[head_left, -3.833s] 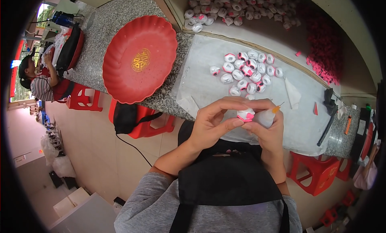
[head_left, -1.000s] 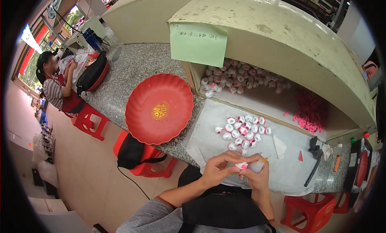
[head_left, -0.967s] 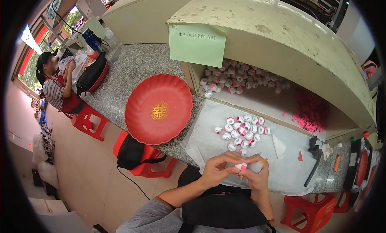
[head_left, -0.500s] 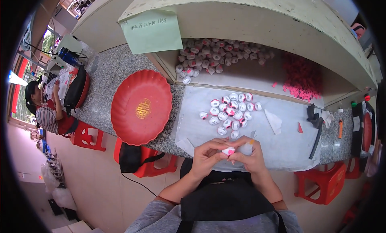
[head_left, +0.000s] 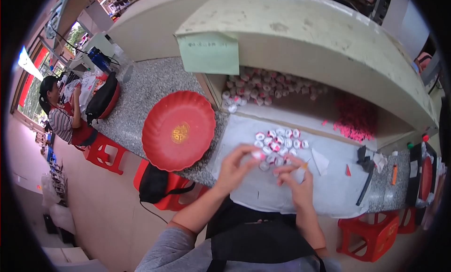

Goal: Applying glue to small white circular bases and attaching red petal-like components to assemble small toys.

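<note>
Over the white sheet (head_left: 244, 192), my left hand (head_left: 234, 171) pinches a small white-and-pink ball (head_left: 257, 155) between thumb and fingertips, at the left edge of a cluster of similar balls (head_left: 280, 140). My right hand (head_left: 299, 183) is just right of it, fingers curled around a small translucent whitish thing with an orange tip (head_left: 304, 166); its kind is not clear, perhaps a little bottle. Part of the cluster is hidden behind both hands.
A red scalloped tray (head_left: 157, 145) stands left. The shelf holds many more balls (head_left: 277, 86) and a pink heap of small pieces (head_left: 354, 124). A white paper scrap (head_left: 320, 161) and a black tool-like thing (head_left: 364, 187) lie right. A co-worker (head_left: 63, 112) sits far left.
My hands have parted and moved forward. The left carries the ball to the cluster's edge, while the right keeps the translucent thing. The view has shifted slightly.
</note>
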Available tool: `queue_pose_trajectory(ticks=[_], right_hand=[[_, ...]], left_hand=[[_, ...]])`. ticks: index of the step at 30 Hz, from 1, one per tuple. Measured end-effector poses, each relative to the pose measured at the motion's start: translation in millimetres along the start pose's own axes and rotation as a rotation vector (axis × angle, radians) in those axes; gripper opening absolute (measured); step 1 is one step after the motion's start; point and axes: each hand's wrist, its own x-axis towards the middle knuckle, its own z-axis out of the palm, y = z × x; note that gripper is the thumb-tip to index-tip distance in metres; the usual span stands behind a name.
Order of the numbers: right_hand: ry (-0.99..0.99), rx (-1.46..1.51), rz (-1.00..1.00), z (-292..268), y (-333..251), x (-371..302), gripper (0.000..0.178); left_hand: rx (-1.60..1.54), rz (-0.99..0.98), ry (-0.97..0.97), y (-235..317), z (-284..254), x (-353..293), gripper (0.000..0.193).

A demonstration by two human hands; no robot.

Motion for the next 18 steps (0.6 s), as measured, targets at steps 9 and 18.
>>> queue_pose_trajectory(ticks=[9, 18], right_hand=[[0.208, -0.128, -0.042, -58.9, -10.2, 19.3, 0.034], [0.378, -0.27, -0.135, -93.4, -11.9, -4.9, 0.033]], left_hand=[[0.706, 0.011, -0.051, -21.5, -16.6, 43.1, 0.026], [0.968, 0.467, -0.148, 5.8, 48.0, 115.8, 0.026]])
